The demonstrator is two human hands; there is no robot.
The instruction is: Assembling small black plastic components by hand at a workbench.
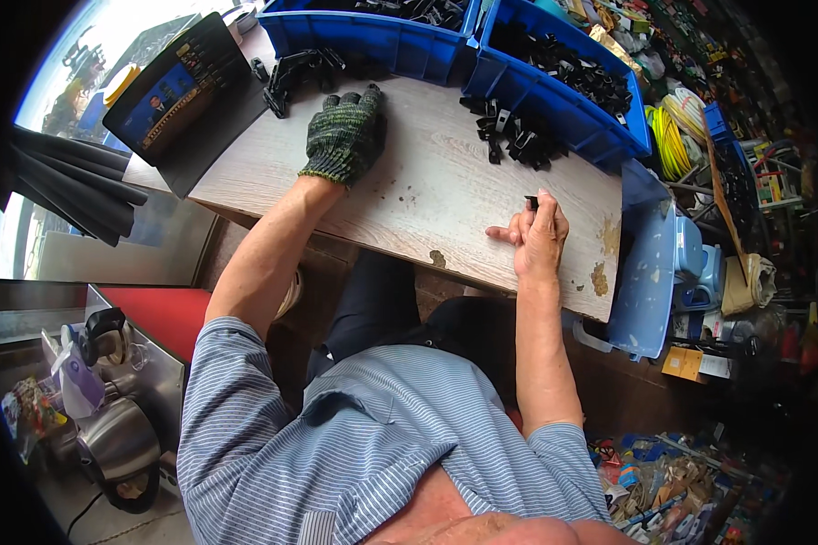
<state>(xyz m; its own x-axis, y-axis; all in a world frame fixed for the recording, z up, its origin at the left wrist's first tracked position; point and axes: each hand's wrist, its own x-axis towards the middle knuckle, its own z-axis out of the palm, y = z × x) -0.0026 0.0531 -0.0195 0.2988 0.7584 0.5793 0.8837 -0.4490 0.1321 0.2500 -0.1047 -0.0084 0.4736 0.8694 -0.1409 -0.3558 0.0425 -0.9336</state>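
My left hand, in a dark green-and-black knitted glove, rests at the far middle of the wooden table. Its fingers curl down and away, so whatever they may grip is hidden. Just beyond it, toward the far left, lies a loose pile of black plastic parts. My bare right hand is over the table's right side, pinching a small black piece between thumb and forefinger. Past that hand sits another heap of black clip-like parts, some with shiny metal bits.
Two blue bins filled with black parts line the far edge. A propped tablet in a dark case stands at the left. Beside the table's right end is a pale blue plastic tub; a steel kettle stands lower left.
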